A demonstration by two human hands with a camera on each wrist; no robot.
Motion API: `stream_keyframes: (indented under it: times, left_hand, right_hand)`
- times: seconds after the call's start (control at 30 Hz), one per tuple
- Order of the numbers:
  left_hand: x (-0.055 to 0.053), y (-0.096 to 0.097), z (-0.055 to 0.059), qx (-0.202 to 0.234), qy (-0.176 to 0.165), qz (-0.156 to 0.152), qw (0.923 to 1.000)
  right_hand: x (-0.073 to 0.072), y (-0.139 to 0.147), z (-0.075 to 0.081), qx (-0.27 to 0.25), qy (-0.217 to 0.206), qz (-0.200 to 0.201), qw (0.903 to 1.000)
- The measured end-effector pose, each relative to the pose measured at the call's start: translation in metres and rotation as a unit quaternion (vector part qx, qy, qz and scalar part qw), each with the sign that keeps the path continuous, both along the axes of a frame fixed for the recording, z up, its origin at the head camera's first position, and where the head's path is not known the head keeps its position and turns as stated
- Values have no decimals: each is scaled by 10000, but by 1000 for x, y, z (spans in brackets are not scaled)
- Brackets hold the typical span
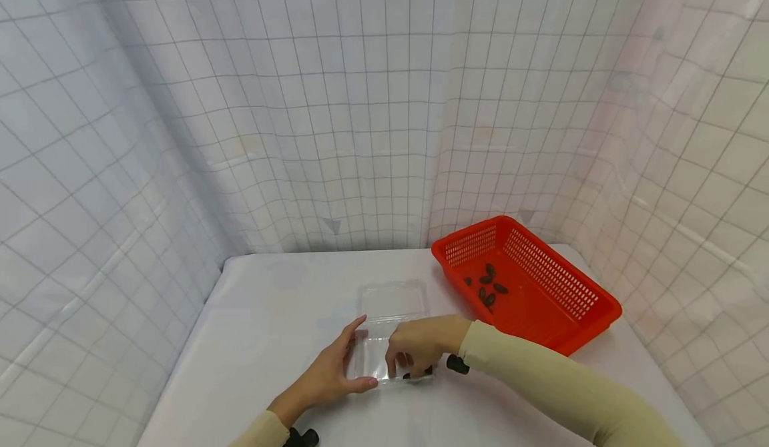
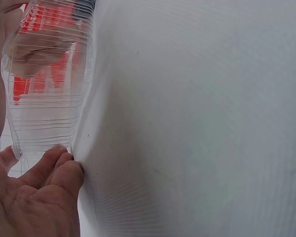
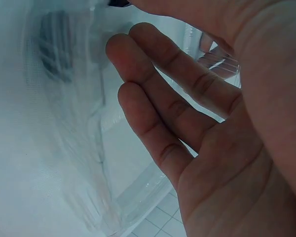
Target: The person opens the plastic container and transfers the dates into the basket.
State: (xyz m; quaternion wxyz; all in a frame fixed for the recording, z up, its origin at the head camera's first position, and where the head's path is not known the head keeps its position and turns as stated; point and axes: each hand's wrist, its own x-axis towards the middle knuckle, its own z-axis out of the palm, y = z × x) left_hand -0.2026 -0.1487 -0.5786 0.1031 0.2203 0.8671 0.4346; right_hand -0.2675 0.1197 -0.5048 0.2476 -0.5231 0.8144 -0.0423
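A clear plastic box [image 1: 374, 352] lies on the white table, its hinged lid [image 1: 393, 299] folded open at the back. My left hand [image 1: 327, 375] grips its left end, thumb at the near edge and fingers farther back; in the left wrist view the fingertips [image 2: 64, 170] touch the ribbed wall. Over the box's right half, my right hand [image 1: 420, 341] reaches in with fingers bent down. A dark oval piece [image 3: 119, 2] shows at its thumb and index finger, mostly hidden. Another dark piece [image 3: 55, 44] shows through the plastic near the right hand.
A red basket [image 1: 608, 313] with slotted sides stands at the back right, beside my right forearm. Several dark oval pieces [image 1: 500, 288] lie in its left part. White gridded curtains [image 1: 288, 133] enclose the table's back and sides.
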Motion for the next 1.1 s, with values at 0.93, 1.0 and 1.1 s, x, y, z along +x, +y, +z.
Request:
stream_keyframes:
  times: [0.93,1.0,1.1]
  left_hand:
    - [1,0,-3,-60,0,31,10000]
    - [1,0,-2,-68,27,33,10000]
    - [3,-1,-2,-56,41,75,9999]
  right_hand:
    - [-4,2,-7,-321,-497,12,9982]
    - [-4,2,-6,-387,-501,-42,9980]
    - [-4,3,-6,-510,-589,-167,9968]
